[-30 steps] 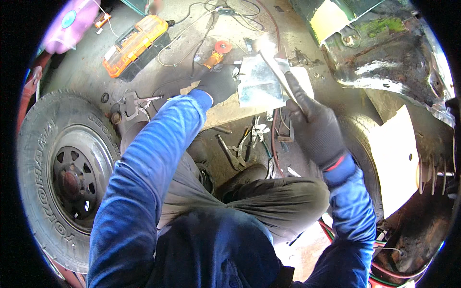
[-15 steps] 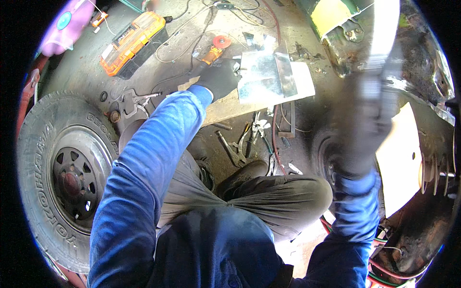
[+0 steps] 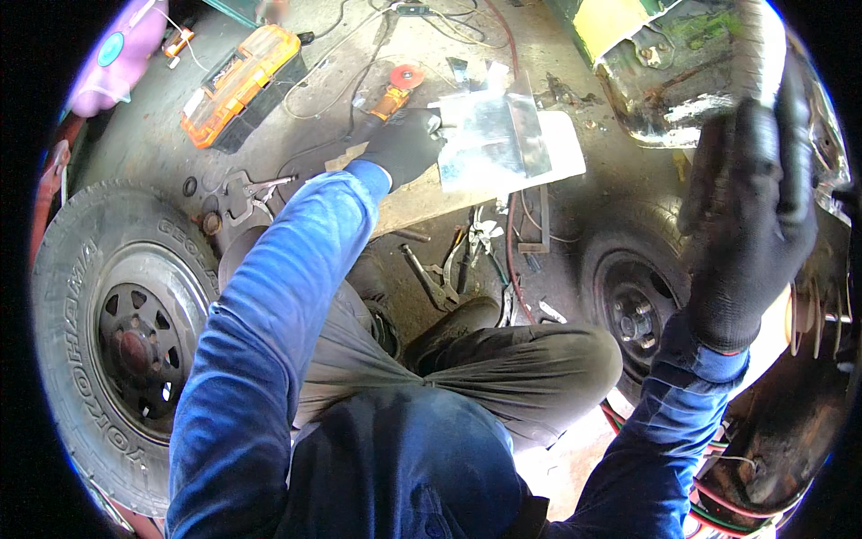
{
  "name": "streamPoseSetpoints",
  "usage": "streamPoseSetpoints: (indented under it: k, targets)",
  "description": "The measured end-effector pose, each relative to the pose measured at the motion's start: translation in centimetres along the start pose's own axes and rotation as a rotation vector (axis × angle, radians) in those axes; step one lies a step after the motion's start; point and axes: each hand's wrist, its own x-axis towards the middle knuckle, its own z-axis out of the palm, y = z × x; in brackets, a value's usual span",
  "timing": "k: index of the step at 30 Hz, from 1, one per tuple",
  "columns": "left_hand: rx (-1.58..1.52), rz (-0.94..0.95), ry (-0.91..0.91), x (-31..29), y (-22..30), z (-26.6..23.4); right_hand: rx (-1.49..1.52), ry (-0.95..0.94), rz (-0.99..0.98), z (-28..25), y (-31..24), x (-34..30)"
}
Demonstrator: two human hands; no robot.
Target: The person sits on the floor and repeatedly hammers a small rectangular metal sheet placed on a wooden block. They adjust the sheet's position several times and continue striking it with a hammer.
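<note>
Vs 1 s ago: right hand [image 3: 747, 220] is farther up-right, clear of sheet metal [image 3: 480, 148], gripping shiny tool [image 3: 759, 58]. Left hand [image 3: 404, 148] at sheet's left edge; grip unclear. Risk: stray blow catches left fingers; loose hold lets sheet skid on board [image 3: 409, 211]. Tool's long axis points away from wearer.

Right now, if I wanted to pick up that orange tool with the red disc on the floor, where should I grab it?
Probably by its orange body, coming from the near-left side. The body is the longer part and slants back toward the person, while the round red disc sits at the far end. The gloved left hand is close on the near-right.
</note>
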Motion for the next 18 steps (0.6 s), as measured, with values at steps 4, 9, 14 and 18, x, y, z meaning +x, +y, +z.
streamPoseSetpoints:
  k: [4,9,14,18]
  targets:
    - [0.081,0.053,0.040,1.1,-0.1,0.9,-0.505,-0.390,-0.217,1.5,4.6,-2.6]
    - [0.012,0.097,0.070,1.8,-1.3,1.6,-0.612,-0.547,0.122,-0.2,7.9,-4.2]
    - [-0.086,0.028,0.048,1.4,-0.6,1.1,-0.266,-0.280,-0.148,-0.5,3.9,0.3]
    - [-0.072,0.046,0.010,0.9,0.9,0.5,-0.228,-0.103,-0.064,-0.3,0.3,1.2]
